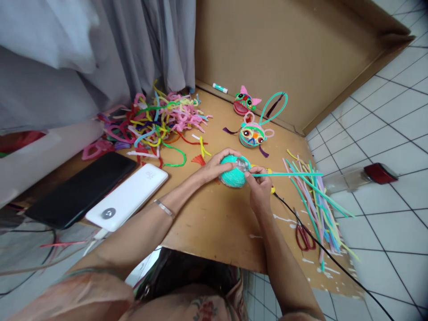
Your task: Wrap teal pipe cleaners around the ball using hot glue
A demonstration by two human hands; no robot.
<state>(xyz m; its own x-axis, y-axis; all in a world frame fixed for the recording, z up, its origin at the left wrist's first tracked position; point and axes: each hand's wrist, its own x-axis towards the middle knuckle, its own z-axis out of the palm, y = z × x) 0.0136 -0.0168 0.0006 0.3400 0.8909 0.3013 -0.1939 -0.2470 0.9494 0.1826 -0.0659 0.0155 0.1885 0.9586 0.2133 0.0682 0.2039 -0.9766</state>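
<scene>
My left hand (214, 168) is wrapped round a ball covered with turquoise pipe cleaner (232, 177). A greyish, shiny patch shows uncovered on the ball's top. Between thumb and fingers, my right hand (260, 185) pinches a straight turquoise pipe cleaner (290, 174) close to the ball's right side; its free end points right. Whether that strip is fixed to the ball I cannot tell. Behind the right hand is a yellow tool (273, 189) with a black cord, mostly hidden. An orange tassel (198, 160) lies beside my left hand.
Two decorated animal heads (252, 135) stand near a glue stick (220, 88) at the back. Curly pipe cleaners (160, 118) heap at left, by a black phone (82, 189) and white power bank (127, 196). At right lie straight pipe cleaners (316, 200) and red-handled scissors (304, 236).
</scene>
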